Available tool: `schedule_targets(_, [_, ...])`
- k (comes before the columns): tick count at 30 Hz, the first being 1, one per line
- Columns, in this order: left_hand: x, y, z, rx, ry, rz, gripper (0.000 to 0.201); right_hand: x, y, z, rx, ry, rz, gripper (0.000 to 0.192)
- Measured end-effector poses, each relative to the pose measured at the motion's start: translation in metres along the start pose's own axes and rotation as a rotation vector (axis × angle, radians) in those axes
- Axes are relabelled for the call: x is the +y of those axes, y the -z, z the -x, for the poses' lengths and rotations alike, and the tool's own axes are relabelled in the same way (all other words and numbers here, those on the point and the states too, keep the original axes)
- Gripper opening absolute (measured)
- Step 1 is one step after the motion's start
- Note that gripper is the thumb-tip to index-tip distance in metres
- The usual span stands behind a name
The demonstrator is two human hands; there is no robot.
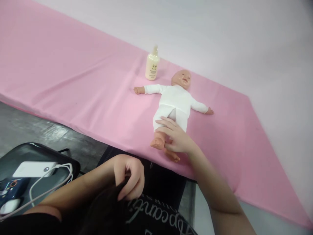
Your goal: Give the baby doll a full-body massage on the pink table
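A baby doll [174, 98] in a white bodysuit lies on its back on the pink-covered table [110, 98], arms out wide, its bare feet towards me. My right hand [177, 135] rests over the doll's legs, with fingers spread across the white thigh and the thumb near the lower leg. Close to my chest, my left hand [130, 176] is closed around a lock of dark hair [107, 202] that hangs in front of my black shirt. Beyond the doll's outstretched arm stands a cream pump bottle [152, 68], upright.
At the lower left, a black chair [31, 148] holds a white power bank [34, 169] with a white cable [58, 186], a dark phone-like device [14, 187] and a small white object [9, 206]. The table's near edge runs just in front of me.
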State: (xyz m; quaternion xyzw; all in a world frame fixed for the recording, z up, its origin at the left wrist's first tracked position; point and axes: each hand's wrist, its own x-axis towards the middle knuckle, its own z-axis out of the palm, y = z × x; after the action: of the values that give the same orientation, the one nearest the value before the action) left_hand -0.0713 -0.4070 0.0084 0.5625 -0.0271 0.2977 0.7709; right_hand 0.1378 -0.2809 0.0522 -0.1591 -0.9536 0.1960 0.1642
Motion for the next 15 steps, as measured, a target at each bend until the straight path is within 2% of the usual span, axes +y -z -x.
schedule_targets(1, [-0.002, 0.004, 0.004, -0.277, 0.032, 0.152, 0.045, 0.0, 0.0, 0.0, 0.0, 0.006, 0.005, 0.055])
schedule_targets(2, [-0.005, 0.008, 0.008, -0.318, 0.061, 0.288, 0.041, 0.0, -0.001, 0.0, 0.0, 0.009, 0.01, 0.055])
schedule_targets(5, [-0.01, 0.019, 0.021, -0.093, 0.179, 0.428, 0.032, 0.0, 0.0, 0.0, 0.0, 0.005, 0.02, 0.055])
schedule_targets(8, [-0.011, 0.027, 0.028, 0.044, 0.319, 0.383, 0.032, 0.0, 0.0, 0.0, -0.005, 0.001, 0.017, 0.057])
schedule_targets(10, [-0.009, 0.03, 0.027, 0.066, 0.435, 0.273, 0.029, 0.0, 0.0, 0.0, -0.003, 0.003, 0.01, 0.057])
schedule_targets(12, [-0.003, 0.032, 0.022, 0.036, 0.546, 0.132, 0.027, 0.0, 0.0, 0.0, -0.001, -0.004, 0.006, 0.056])
schedule_targets(15, [0.019, 0.031, 0.012, 0.02, 0.594, -0.11, 0.027, -0.001, 0.0, -0.001, -0.005, -0.012, 0.014, 0.055])
